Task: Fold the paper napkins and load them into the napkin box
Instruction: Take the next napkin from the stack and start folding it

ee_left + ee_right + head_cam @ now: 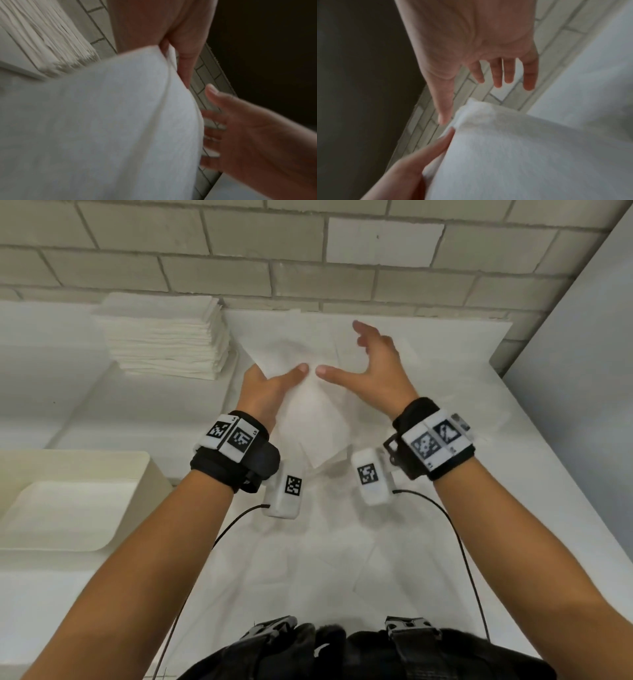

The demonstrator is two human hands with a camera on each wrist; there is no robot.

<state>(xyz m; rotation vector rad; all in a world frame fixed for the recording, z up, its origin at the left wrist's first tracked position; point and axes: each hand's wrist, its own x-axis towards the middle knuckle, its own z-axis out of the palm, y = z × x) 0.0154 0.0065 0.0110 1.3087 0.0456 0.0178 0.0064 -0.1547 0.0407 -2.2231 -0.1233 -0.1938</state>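
My left hand [274, 383] holds a white paper napkin [308, 419] up above the table, thumb on its upper edge; the sheet hangs down toward my wrists. In the left wrist view the napkin [102, 121] fills most of the frame below my left hand [181, 44]. Just right of that edge my right hand [370, 361] hovers with fingers spread and holds nothing; whether its thumb touches the paper is unclear. The right wrist view shows the spread right hand [488, 60] above the napkin [522, 148]. The cream napkin box [144, 474] sits at the left.
A tall stack of white napkins [164, 340] stands at the back left against the brick wall [308, 251]. White paper sheets [342, 542] cover the table under my arms. A grey panel [582, 371] bounds the right side.
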